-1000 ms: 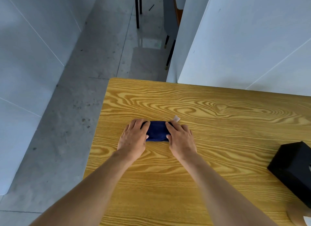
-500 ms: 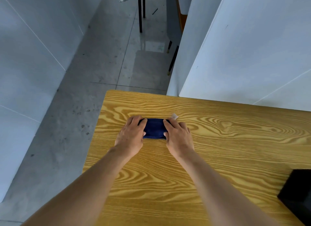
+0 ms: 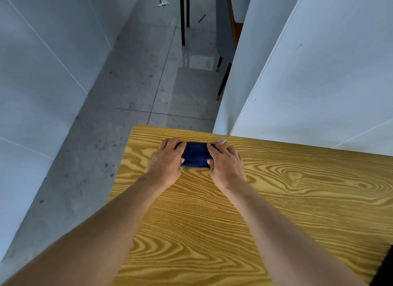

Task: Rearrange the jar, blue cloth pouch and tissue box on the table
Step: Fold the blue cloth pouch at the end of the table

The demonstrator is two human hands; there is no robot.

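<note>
The blue cloth pouch (image 3: 195,154) lies flat near the far left corner of the wooden table (image 3: 276,200). My left hand (image 3: 167,161) grips its left end and my right hand (image 3: 226,165) grips its right end, thumbs along its near edge. A small pale tag (image 3: 222,140) sticks out at the pouch's far right corner. Only a dark sliver of the black tissue box (image 3: 385,268) shows at the bottom right edge. The jar is out of view.
The table's left edge (image 3: 119,190) drops to a grey tiled floor (image 3: 127,94). A white wall panel (image 3: 319,72) rises behind the table's far right side. Chair legs (image 3: 182,19) stand on the floor beyond.
Both hands have pushed the pouch away from me toward the table's far left corner. The view has tilted up, so the tissue box has slid almost out of the frame.
</note>
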